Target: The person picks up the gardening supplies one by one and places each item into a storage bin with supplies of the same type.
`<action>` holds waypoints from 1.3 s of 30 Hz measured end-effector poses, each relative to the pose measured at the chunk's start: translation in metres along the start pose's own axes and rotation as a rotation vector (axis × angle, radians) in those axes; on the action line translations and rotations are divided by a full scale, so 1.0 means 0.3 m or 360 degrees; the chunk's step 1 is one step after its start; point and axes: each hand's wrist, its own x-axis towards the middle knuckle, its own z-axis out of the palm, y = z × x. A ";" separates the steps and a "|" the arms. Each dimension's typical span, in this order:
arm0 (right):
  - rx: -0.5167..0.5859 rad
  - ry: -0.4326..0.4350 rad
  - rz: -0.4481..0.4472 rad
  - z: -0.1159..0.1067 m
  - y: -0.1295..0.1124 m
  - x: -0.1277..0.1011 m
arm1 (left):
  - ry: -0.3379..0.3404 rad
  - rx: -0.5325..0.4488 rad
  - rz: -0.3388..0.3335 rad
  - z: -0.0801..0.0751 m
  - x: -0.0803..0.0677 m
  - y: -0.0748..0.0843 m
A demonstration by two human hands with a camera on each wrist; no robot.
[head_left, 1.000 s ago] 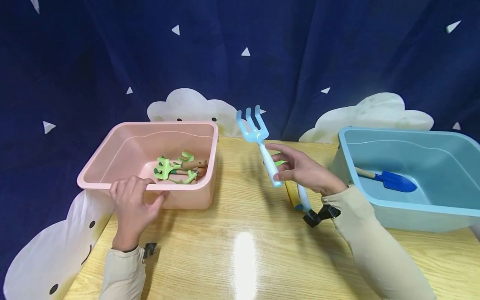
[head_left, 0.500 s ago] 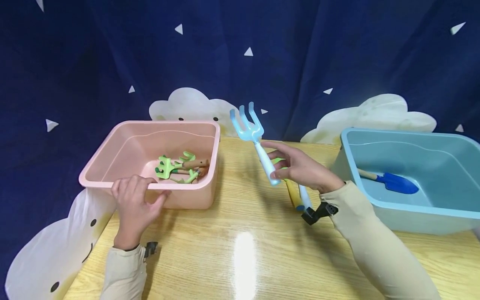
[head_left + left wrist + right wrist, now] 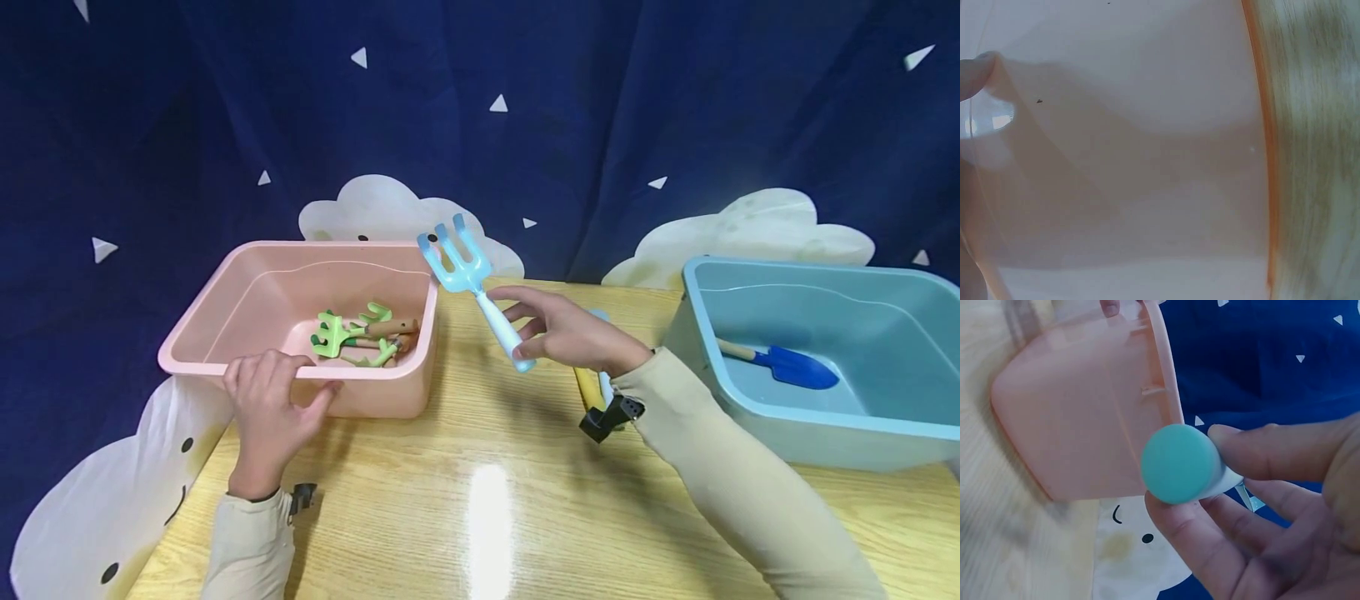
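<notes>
In the head view my right hand pinches a light blue three-pronged garden fork by its pale handle. It is raised above the table, prongs up and tilted left, their tips overlapping the right rim of a pink bin. The right wrist view shows the handle's turquoise butt end between thumb and fingers. My left hand grips the front rim of the pink bin, fingers over the edge and thumb outside. Inside lie several tools, among them a light green rake with a wooden handle.
On the right stands a blue bin with a blue trowel in it. A yellow handle and a light blue handle lie on the wooden table, partly hidden under my right wrist. A dark blue curtain hangs behind.
My right hand has moved left with the garden fork, bringing its prongs to the pink bin's right edge and tilting them further left. My left hand stays on the rim.
</notes>
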 end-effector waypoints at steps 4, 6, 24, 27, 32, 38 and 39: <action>-0.0032 -0.0008 0.0008 -0.002 -0.012 0.015 | -0.0004 0.0011 -0.0003 -0.001 0.000 -0.003; -0.0036 -0.0005 0.0009 -0.004 -0.015 0.022 | -0.0003 0.0012 -0.0003 -0.002 0.000 -0.004; -0.0042 -0.0044 0.0023 -0.039 -0.058 0.042 | 0.0014 -0.0004 0.0006 0.007 -0.002 -0.004; -0.0078 -0.0055 0.0030 -0.041 -0.069 0.050 | 0.0012 -0.0007 0.0005 0.007 -0.002 -0.003; -0.0078 -0.0067 0.0050 -0.042 -0.082 0.066 | 0.0018 -0.0004 0.0006 0.007 -0.001 -0.002; -0.0107 -0.0084 0.0061 -0.042 -0.103 0.084 | 0.0006 0.0001 -0.0003 0.003 -0.001 -0.002; -0.0110 -0.0088 0.0057 -0.041 -0.108 0.089 | 0.0003 0.0001 -0.0006 0.002 -0.001 -0.002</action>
